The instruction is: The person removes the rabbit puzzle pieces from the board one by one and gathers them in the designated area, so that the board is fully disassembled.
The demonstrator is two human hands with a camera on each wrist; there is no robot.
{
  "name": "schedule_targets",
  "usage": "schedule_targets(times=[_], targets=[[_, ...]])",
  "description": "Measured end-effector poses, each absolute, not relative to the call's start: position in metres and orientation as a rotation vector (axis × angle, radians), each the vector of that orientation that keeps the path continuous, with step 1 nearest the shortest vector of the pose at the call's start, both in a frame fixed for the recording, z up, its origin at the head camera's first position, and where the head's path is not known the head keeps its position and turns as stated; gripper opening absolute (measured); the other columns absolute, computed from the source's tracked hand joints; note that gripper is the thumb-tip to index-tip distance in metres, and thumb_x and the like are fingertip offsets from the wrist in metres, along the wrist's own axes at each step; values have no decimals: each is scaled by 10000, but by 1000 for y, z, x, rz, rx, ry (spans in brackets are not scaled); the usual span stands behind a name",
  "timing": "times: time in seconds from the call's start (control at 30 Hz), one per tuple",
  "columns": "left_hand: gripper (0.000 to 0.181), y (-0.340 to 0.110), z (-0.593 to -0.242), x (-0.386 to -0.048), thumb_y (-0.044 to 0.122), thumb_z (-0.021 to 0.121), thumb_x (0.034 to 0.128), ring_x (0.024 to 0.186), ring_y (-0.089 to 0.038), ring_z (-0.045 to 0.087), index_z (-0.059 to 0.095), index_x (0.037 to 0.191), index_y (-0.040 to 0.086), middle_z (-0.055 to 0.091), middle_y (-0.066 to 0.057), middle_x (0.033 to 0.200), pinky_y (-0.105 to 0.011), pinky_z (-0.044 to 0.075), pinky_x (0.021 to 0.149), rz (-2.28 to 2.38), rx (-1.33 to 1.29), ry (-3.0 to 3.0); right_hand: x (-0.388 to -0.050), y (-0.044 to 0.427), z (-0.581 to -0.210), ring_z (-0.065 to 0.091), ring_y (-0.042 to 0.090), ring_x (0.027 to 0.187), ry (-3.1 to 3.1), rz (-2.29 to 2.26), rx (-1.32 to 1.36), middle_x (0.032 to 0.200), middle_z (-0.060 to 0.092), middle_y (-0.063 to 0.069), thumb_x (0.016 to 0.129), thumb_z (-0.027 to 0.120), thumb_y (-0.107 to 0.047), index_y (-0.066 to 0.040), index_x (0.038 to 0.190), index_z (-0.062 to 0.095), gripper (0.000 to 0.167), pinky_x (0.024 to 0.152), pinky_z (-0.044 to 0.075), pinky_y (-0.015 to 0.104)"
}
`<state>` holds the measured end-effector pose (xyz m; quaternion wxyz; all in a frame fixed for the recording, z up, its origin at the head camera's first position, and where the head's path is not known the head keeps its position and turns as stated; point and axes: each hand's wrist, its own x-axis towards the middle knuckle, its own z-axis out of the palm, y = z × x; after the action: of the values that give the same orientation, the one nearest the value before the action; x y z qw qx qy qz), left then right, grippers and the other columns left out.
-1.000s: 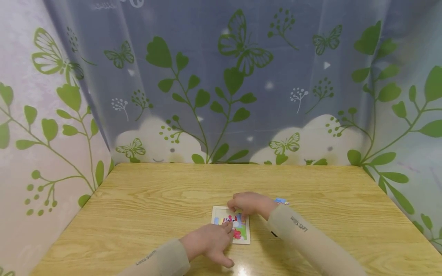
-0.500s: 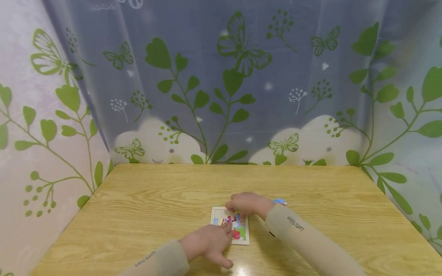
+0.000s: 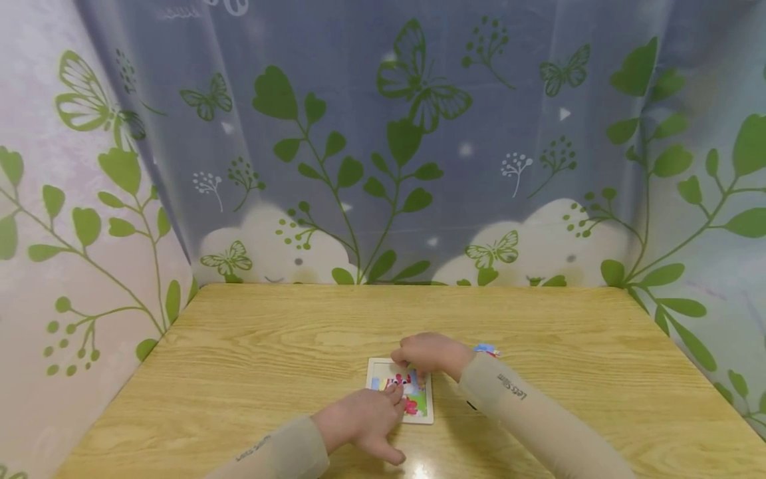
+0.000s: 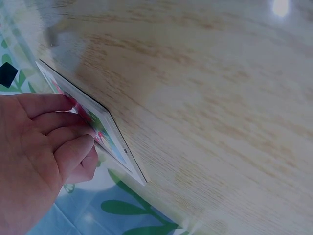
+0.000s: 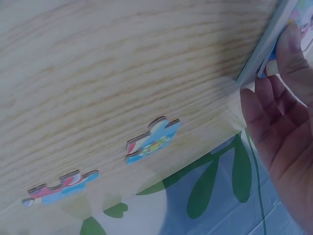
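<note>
A small jigsaw puzzle (image 3: 421, 403) with a bright cartoon picture lies in a pale square tray (image 3: 423, 420) on the table. My left hand (image 3: 368, 419) lies across its lower left part, fingertips touching the pieces; the left wrist view shows those fingers (image 4: 54, 110) against the picture. At the tray's upper right is my right hand (image 3: 433, 352), bent over the edge. The right wrist view shows its thumb and fingers (image 5: 291, 49) pinching a blue puzzle piece (image 5: 262, 71) at the tray corner. How far that piece sits in the tray is hidden.
Two loose puzzle pieces lie on the table in the right wrist view: a blue and yellow one (image 5: 155, 142) and a red and blue one (image 5: 61, 189). Patterned cloth (image 3: 335, 133) hangs along the back and sides of the wooden table (image 3: 269, 332).
My right hand has shifted very slightly left over the tray's upper edge. The left hand, the tray and the loose pieces show no visible movement.
</note>
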<state>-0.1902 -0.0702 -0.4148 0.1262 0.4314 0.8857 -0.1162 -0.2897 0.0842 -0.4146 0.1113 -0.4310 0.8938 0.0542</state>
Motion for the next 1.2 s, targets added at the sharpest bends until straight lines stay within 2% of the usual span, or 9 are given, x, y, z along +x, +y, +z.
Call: schedule_targets(times=[0.2,0.4,0.6,0.93,1.2], targets=[[810,-71,-416,-191,628,458,758,1240,-211,329,432,1298,25,355,-153,1352,-202,322,941,-335,1269,2575,-292,86,-415,390,85,648,2606,25,-1233,704,454,-76,622,778,-164,-175,757,484,323,601,360,219],[794,-70,-417,-193,612,468,760,1235,-209,335,414,1315,47,357,-151,1351,-205,323,941,-302,1256,2576,-292,92,-418,410,75,632,2605,-219,-1131,695,482,-44,670,752,-90,-145,828,555,259,600,381,224],[785,-70,-416,-193,611,467,762,1213,-224,365,401,1329,72,355,-161,1348,-214,363,910,-292,1258,2570,-292,95,-418,406,79,626,2625,-310,-1119,690,479,-41,726,713,-81,-107,806,566,170,591,382,224],[778,-71,-417,-191,622,460,757,1210,-224,370,424,1317,82,369,-157,1337,-214,375,896,-320,1282,2598,-290,97,-414,376,78,605,2610,-368,-1159,665,465,-10,730,707,-68,-118,778,518,201,559,346,222],[783,-70,-417,-193,627,454,760,1214,-218,364,420,1319,80,369,-153,1340,-214,369,902,-319,1281,2588,-289,102,-411,471,88,664,2632,-418,-1209,724,521,-50,769,643,-2,-115,805,568,140,602,414,237]])
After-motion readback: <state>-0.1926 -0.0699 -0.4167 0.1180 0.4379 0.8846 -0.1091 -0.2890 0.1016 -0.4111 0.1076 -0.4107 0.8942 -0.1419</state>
